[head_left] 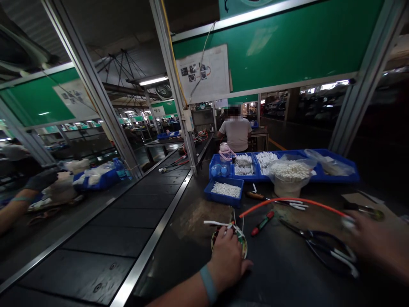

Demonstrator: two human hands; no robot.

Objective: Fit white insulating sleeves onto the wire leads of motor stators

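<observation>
My left hand (228, 254), with a light blue band at the wrist, is closed over a round part with wires (244, 248). Dark red and green areas and white sleeved leads show around its edge; the fingers hide the middle. From this part an orange cable (289, 198) arcs over the bench to my right hand (362, 234). Blurred by motion, the right hand closes on the cable's end, near something whitish. Between the hands lie a red and green marker (262, 223) and black-handled scissors (319, 243), the scissors closer to my right hand.
A small blue tray (209, 197) holds short white tubes. Behind it stand blue bins (349, 168) and a bagged tub of white pieces (287, 187). A brown-handled tool (254, 195) lies nearby. A conveyor (118, 238) runs left, with a co-worker's gloved hand (43, 181) beyond. Another person sits ahead.
</observation>
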